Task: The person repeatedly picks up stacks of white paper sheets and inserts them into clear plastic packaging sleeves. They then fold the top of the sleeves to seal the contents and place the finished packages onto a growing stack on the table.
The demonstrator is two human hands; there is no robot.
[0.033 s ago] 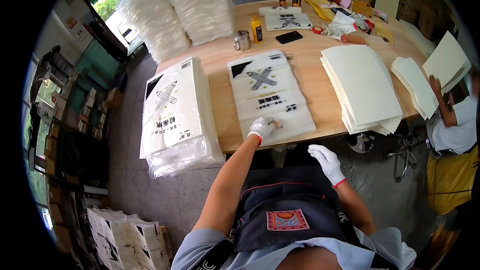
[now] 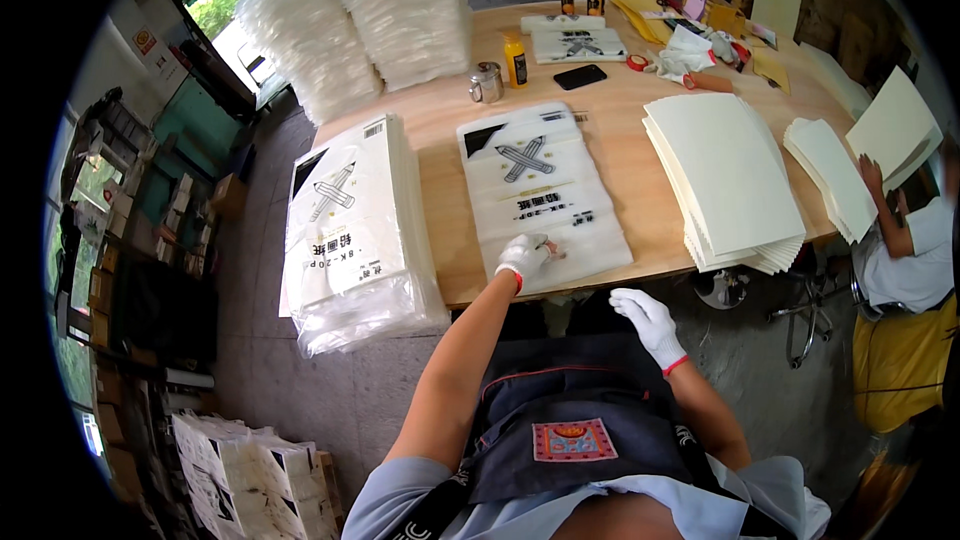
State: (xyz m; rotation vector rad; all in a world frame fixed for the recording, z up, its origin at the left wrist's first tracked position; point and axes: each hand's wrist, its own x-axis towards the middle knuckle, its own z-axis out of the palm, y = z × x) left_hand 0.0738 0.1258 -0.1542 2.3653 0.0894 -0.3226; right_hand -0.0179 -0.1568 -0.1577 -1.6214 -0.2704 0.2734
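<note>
A flat stack of clear plastic bags (image 2: 540, 155) with a printed crossed-pencil design lies on the table in front of me. My left hand (image 2: 524, 256), in a white glove with bare fingertips showing, rests on the near end of the stack. Its fingers are bent together at the top plastic bag. My right hand (image 2: 650, 327), also gloved, hovers off the table's near edge, fingers stretched out and holding nothing. To the left is a tall pile of filled paper packs (image 2: 350, 205) in similar printed bags. On the right stands a fanned stack of cream paper sheets (image 2: 722, 175).
Tall piles of clear plastic (image 2: 405, 15) stand at the back left. A metal cup (image 2: 486, 83), an orange bottle (image 2: 515, 62) and a black phone (image 2: 580, 77) sit beyond the bags. At right, another person's hand (image 2: 870, 172) is by a smaller paper stack (image 2: 830, 175).
My right hand has shifted slightly left, still off the table edge. My left hand stays on the plastic bags.
</note>
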